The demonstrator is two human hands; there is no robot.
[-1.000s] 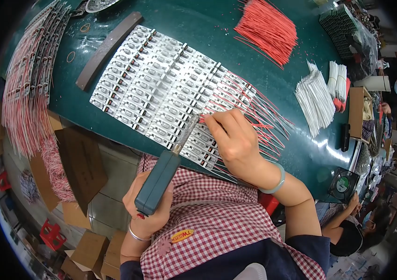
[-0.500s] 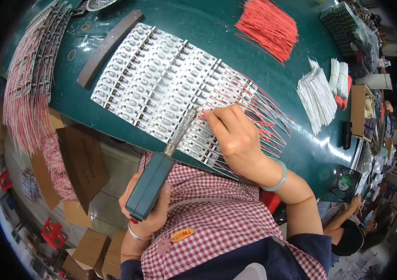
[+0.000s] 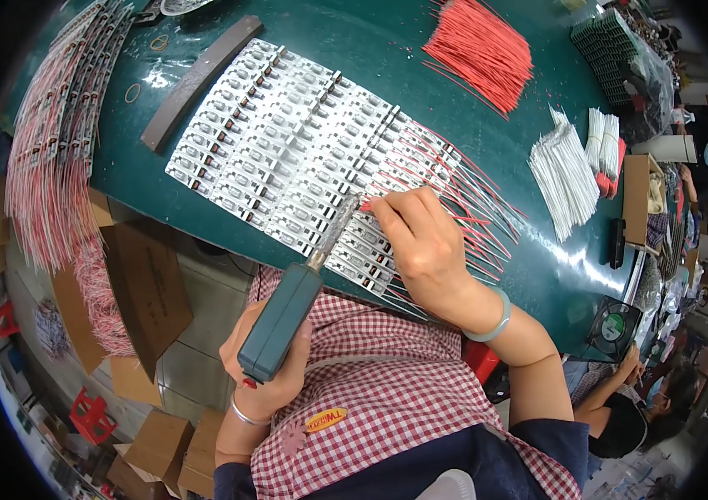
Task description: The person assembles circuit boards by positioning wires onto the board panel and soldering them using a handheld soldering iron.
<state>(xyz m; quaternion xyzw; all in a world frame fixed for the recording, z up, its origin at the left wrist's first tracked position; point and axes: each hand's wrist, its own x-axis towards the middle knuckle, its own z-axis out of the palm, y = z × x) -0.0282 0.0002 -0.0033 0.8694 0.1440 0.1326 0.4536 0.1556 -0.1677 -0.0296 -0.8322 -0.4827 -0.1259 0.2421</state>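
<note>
Left hand [image 3: 289, 367] grips a green-handled iron [image 3: 279, 321] angled toward one o'clock; right hand [image 3: 425, 242] (knuckles up) pinches red wire [image 3: 366, 206] over the white panel [image 3: 287, 142], at eleven on the green table [image 3: 371, 42]; boxes [image 3: 158, 443] at seven

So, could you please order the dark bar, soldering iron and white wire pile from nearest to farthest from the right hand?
1. Soldering iron: tip beside the fingers.
2. White wire pile: to the right.
3. Dark bar: to the left.
</note>
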